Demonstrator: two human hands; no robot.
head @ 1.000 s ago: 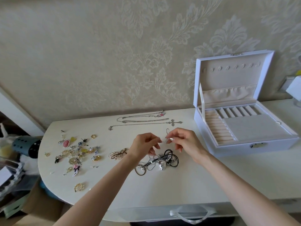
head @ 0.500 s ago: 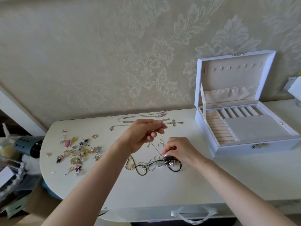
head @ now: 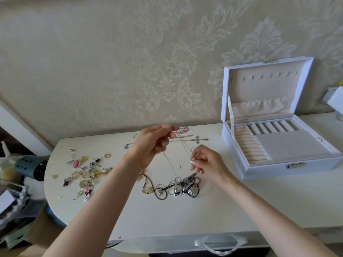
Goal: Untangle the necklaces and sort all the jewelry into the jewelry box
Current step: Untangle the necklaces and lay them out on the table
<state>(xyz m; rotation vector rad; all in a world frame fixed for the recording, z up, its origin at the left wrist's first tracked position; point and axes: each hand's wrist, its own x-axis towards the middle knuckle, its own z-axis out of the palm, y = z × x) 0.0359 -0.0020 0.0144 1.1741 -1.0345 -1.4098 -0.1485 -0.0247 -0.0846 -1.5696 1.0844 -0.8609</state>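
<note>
**L hand** (head: pixel 156 143): raised above the table (head: pixel 185 219). Thumb and forefinger pinch the top of a fine chain (head: pixel 168 161). Vs. 0.5 s ago it sits higher and slightly further left, and more chain is drawn up out of the tangle (head: pixel 178 188).

**R hand** (head: pixel 206 162): thumb and forefinger pinch the same chain lower down, other fingers loosely curled. 0.5 s ago it rested on the tangle. It is now lifted off, above and just right of it.

**Fine chain:** strands run down from the L fingertips. One goes to the R pinch, another drops to the tangle and is caught there. Routing inside the knot: cannot tell.

**Tangle:** lies on the table, centre front, between the two forearms. It holds black cord, silver pendants and a dark chain w/ a gold pendant (head: pixel 147 190) at the left end. Pos. approx. unchanged.

**Laid-out necklaces**, incl. one w/ a cross pendant (head: pixel 199 140): lie stretched along the table's back edge, partly behind the L hand. No change.

**Small-items pile** (head: pixel 85 171): loose on the table's left part, well apart from the tangle. No change.

**Jewelry box** (head: pixel 269 171): right part of the table, lid open and upright, compartments exposed. No change.
</note>
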